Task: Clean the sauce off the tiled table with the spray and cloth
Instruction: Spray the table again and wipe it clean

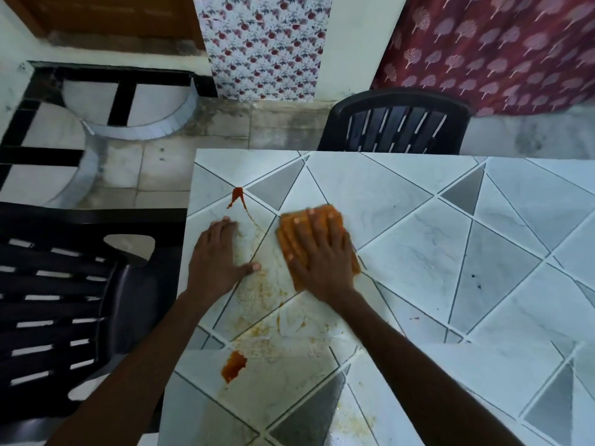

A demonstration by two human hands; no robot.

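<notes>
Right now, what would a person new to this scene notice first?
The right hand pressed flat on an orange cloth on the tiled table stands out first. Then a red sauce streak beyond the left hand, and a thick sauce blob near the table's left edge, nearer the person.

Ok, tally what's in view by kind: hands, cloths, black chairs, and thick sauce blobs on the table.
Hands: 2, left hand, right hand
Orange cloth: 1
Black chairs: 2, far chair, near chair
Thick sauce blobs: 2, upper blob, lower blob
Total: 7
</notes>
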